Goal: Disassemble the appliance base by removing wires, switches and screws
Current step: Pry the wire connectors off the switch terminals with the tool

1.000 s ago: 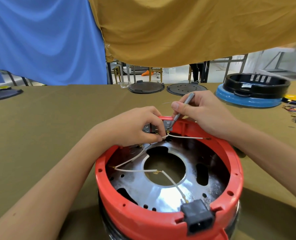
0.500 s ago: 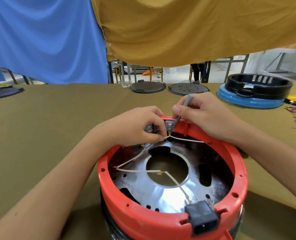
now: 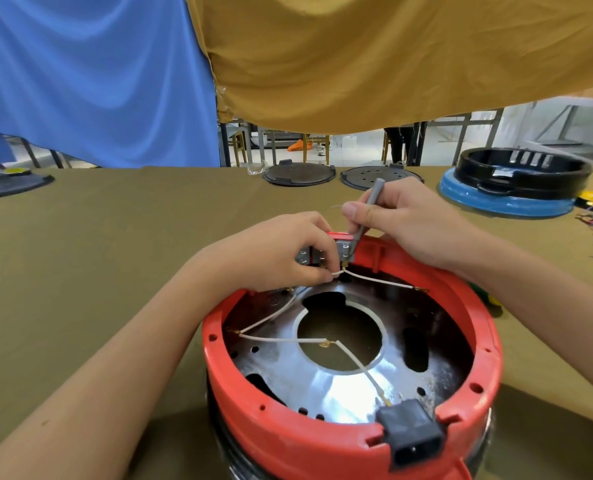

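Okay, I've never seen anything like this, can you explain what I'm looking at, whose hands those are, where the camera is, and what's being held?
The camera sits on a person's head, looking down at their own two bare hands; no robot. They work on an upturned red appliance base on a table under an olive cloth. The left hand pinches a white wire at a small metal switch part on the far rim. The right hand holds a thin grey tool, its tip at that part. A black power socket sits on the near rim. Further back lie dark round lids and another blue-and-black base.

Both forearms extended forward; left hand (image 3: 281,251) with fingers curled in a pinch, right hand (image 3: 409,223) gripping, thumb forward.
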Action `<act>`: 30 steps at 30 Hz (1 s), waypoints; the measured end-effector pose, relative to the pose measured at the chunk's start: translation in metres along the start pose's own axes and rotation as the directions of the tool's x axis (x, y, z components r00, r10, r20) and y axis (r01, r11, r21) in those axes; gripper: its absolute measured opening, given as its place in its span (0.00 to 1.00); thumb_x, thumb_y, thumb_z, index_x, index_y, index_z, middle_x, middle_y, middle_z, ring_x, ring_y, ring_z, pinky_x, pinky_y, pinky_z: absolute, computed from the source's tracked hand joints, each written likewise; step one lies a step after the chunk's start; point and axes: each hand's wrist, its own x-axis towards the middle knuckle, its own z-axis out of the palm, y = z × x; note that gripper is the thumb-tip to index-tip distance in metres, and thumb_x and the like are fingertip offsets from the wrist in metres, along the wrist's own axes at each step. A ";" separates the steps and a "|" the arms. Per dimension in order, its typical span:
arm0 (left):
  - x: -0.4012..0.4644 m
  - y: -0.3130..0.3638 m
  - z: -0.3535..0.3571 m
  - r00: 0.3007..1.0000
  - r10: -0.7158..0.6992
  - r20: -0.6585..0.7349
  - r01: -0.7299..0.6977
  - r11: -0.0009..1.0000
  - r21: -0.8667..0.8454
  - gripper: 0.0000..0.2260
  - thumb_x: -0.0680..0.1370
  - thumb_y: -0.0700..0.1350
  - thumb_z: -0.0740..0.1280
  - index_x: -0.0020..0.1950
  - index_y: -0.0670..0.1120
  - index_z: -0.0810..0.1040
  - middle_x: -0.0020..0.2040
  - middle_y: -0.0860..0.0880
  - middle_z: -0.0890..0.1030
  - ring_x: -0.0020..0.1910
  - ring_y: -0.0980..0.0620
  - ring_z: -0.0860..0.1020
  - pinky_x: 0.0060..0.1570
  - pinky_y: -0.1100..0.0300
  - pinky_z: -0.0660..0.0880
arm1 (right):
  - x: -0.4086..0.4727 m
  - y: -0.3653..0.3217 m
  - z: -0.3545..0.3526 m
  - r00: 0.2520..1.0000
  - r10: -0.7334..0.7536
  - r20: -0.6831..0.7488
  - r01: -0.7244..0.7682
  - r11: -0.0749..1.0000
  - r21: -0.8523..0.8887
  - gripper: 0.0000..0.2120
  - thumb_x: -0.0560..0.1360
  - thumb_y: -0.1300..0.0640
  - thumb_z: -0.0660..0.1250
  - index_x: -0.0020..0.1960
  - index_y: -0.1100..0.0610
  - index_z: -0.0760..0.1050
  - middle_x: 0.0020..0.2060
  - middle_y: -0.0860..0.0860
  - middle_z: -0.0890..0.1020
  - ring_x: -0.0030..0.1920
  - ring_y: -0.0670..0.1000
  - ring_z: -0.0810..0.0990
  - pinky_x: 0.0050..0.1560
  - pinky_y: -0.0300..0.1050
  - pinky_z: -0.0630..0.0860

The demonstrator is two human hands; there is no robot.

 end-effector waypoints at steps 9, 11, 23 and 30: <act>0.001 0.000 0.000 1.000 0.001 -0.008 -0.001 1.000 -0.001 0.03 0.76 0.49 0.72 0.48 0.57 0.83 0.58 0.57 0.74 0.55 0.59 0.75 0.62 0.55 0.71 | 0.000 0.008 0.002 1.000 0.008 -0.019 -0.007 0.997 0.076 0.15 0.81 0.51 0.65 0.38 0.55 0.81 0.35 0.46 0.83 0.36 0.35 0.79 0.41 0.27 0.71; 0.001 0.000 0.000 1.000 0.003 -0.005 -0.003 1.000 -0.002 0.04 0.76 0.49 0.72 0.47 0.59 0.83 0.58 0.57 0.74 0.55 0.59 0.75 0.62 0.54 0.71 | 0.000 0.009 0.003 1.000 0.002 -0.030 0.001 0.997 0.078 0.16 0.81 0.50 0.64 0.38 0.54 0.80 0.36 0.49 0.83 0.37 0.40 0.79 0.46 0.33 0.73; -0.002 0.009 -0.002 1.000 -0.003 -0.002 0.003 0.999 0.034 0.03 0.76 0.46 0.73 0.49 0.53 0.84 0.58 0.53 0.75 0.55 0.56 0.76 0.61 0.56 0.71 | -0.004 0.008 0.004 0.998 -0.012 -0.066 0.017 0.997 0.077 0.20 0.82 0.48 0.61 0.38 0.56 0.81 0.38 0.60 0.83 0.43 0.58 0.80 0.53 0.56 0.74; -0.010 0.016 -0.002 0.992 0.109 -0.070 -0.073 0.918 0.390 0.06 0.75 0.52 0.72 0.50 0.53 0.83 0.59 0.50 0.68 0.59 0.50 0.66 0.59 0.50 0.69 | -0.006 0.011 0.003 0.994 -0.032 -0.105 0.048 0.987 0.153 0.20 0.82 0.48 0.61 0.40 0.60 0.81 0.38 0.57 0.83 0.40 0.51 0.80 0.52 0.49 0.74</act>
